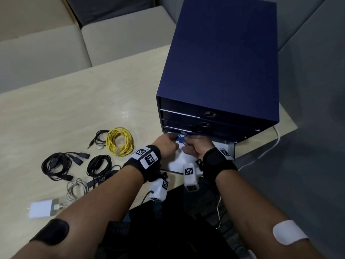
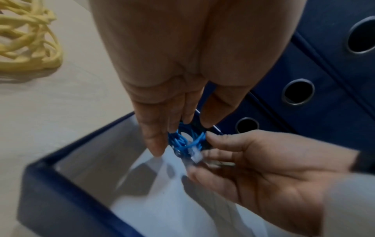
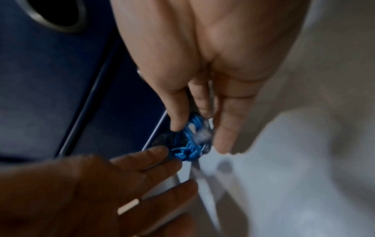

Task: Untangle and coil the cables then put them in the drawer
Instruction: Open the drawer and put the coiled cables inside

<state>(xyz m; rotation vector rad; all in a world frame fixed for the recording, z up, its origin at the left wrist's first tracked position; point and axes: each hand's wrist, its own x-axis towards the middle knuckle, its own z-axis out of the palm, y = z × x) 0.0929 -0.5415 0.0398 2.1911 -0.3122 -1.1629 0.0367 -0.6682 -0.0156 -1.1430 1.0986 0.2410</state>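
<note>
A small coil of blue cable hangs over the back of the open bottom drawer of a dark blue drawer cabinet. My left hand pinches the coil's left side between thumb and fingers. My right hand pinches its right side, by a clear plug. In the left wrist view the blue coil sits just above the drawer's white floor, inside the blue rim. The right wrist view shows the same coil between my right thumb and forefinger, with my left fingertips touching it.
On the table left of the cabinet lie a yellow cable coil, several black cable bundles, a white cable and a white charger. The upper drawers are closed. A white cord runs along the cabinet's right.
</note>
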